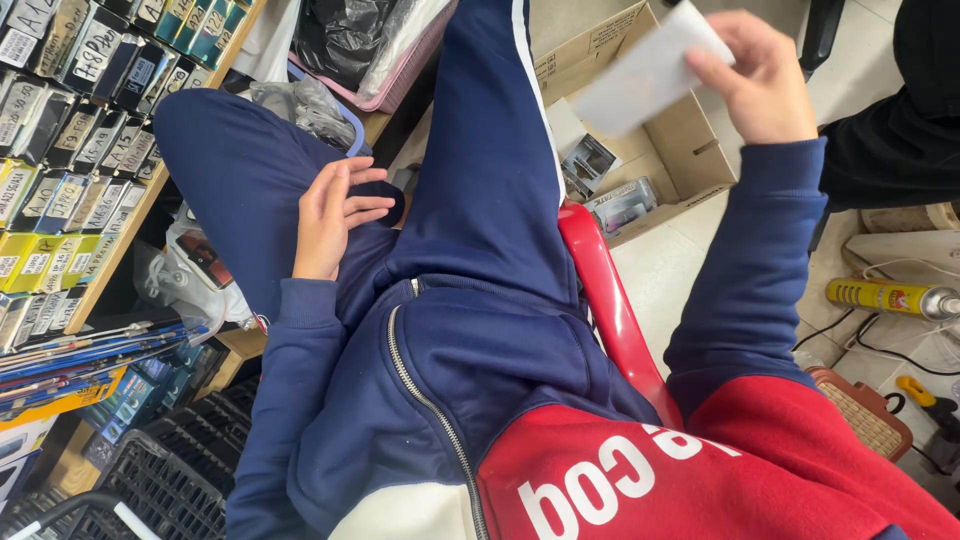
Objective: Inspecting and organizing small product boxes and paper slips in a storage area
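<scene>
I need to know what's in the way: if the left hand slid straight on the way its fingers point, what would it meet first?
The left hand lies on the navy trouser thigh, fingers pointing toward the other leg. Going straight on, it would likely meet that leg's inner side first, though depth is hard to judge.

Right hand (762, 80) pinches a paper slip (650, 68) by one end; slip sticks out to the hand's left, over an open cardboard box (700, 150). Small packets (622, 205) lie in the box, below the slip. Spray can (885, 297) lies on the floor well below the grip, to its right. Chair edge (605, 300) sits between the grip and the lap. Left hand (335, 215) rests on the thigh, well left of the grip. Shelf of boxed goods (70, 150) stands further left.
</scene>
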